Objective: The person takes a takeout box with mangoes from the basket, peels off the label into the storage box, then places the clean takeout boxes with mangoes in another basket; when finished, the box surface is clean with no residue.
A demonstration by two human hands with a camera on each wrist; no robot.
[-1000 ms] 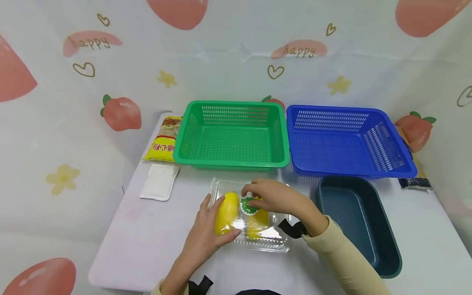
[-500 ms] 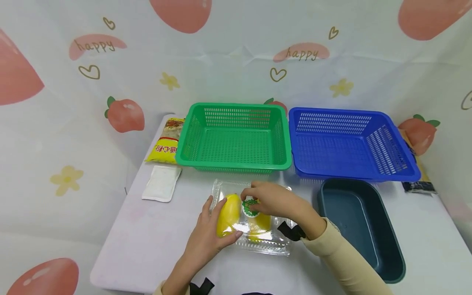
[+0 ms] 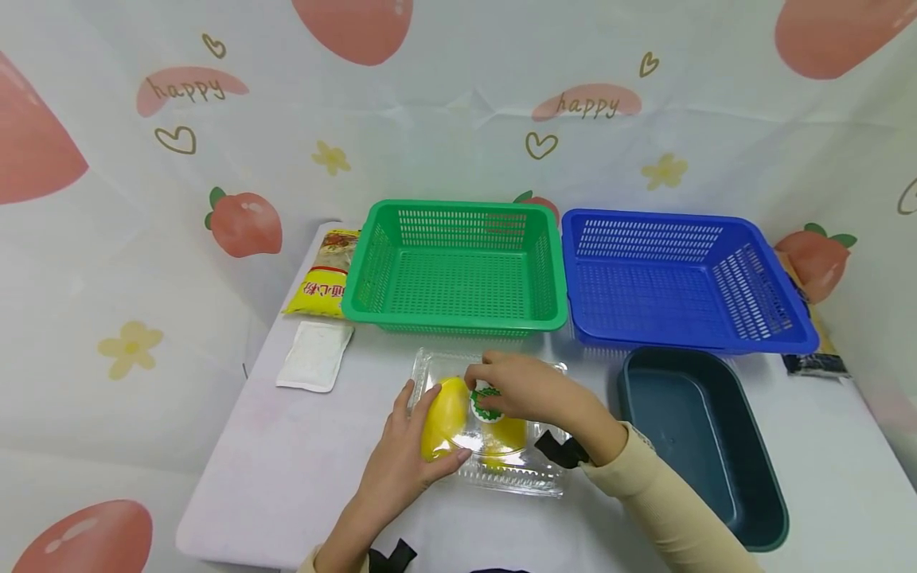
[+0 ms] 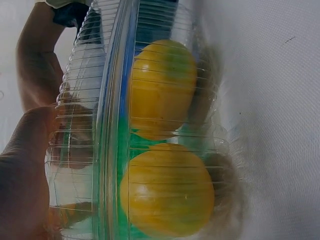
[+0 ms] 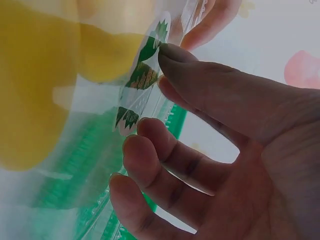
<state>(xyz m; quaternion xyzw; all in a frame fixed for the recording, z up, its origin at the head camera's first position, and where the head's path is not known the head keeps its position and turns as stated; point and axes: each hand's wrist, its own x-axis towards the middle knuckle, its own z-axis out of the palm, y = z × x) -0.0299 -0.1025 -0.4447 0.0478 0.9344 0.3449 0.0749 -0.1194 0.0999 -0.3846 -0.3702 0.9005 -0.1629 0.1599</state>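
Two yellow mango-like fruits (image 3: pixel 444 419) (image 4: pixel 167 190) lie inside a closed clear plastic box (image 3: pixel 512 480) on the white table. My left hand (image 3: pixel 404 454) grips the box's left side, fingers spread along the lid and thumb at the front. A round green and white sticker (image 3: pixel 487 404) (image 5: pixel 142 75) is on the lid. Over it is my right hand (image 3: pixel 533 387) (image 5: pixel 220 135), its thumb touching the sticker's edge and the other fingers bent against the lid. The hand covers part of the sticker and the right fruit.
Behind the box stand a green basket (image 3: pixel 454 325) and a blue basket (image 3: pixel 688 342). A dark teal tub (image 3: pixel 745 414) is at the right. Leftward lie a yellow food bag (image 3: pixel 318 290) and a white packet (image 3: pixel 315 358); another bag (image 3: pixel 817 364) is partly behind the blue basket.
My right hand has shifted slightly left over the sticker. My left hand keeps its hold on the box. The head view has shifted a little.
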